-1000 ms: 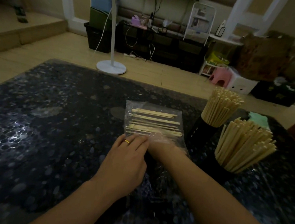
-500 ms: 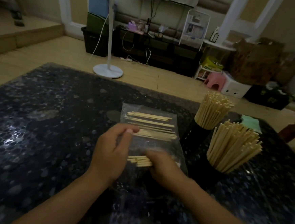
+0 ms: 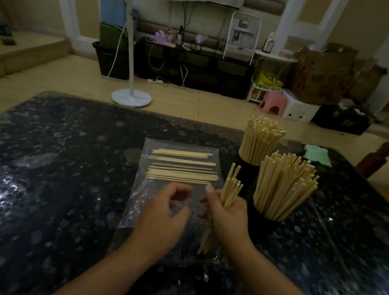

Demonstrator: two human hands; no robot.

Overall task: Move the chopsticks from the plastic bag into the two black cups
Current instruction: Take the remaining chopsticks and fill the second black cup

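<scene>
A clear plastic bag (image 3: pixel 161 205) lies flat on the dark speckled table (image 3: pixel 54 171), with several pale wooden chopsticks (image 3: pixel 182 169) lying crosswise in its far half. My right hand (image 3: pixel 227 215) grips a small bundle of chopsticks (image 3: pixel 231 189), held nearly upright over the bag's right edge. My left hand (image 3: pixel 164 217) hovers over the bag's middle, fingers curled and apart, holding nothing. Two black cups stand to the right, a far cup (image 3: pixel 249 168) and a near cup (image 3: pixel 262 219), each packed with upright chopsticks.
A green cloth (image 3: pixel 317 154) lies on the table behind the cups. A dark wooden chair post (image 3: pixel 384 150) stands at the right edge. Beyond the table are a white fan stand (image 3: pixel 131 98), a pink stool (image 3: pixel 272 103) and storage boxes.
My right hand has drawn a bundle of chopsticks out of the bag and raised it upright. My left hand let go of the bag's edge and lifted slightly. The head camera tilted up.
</scene>
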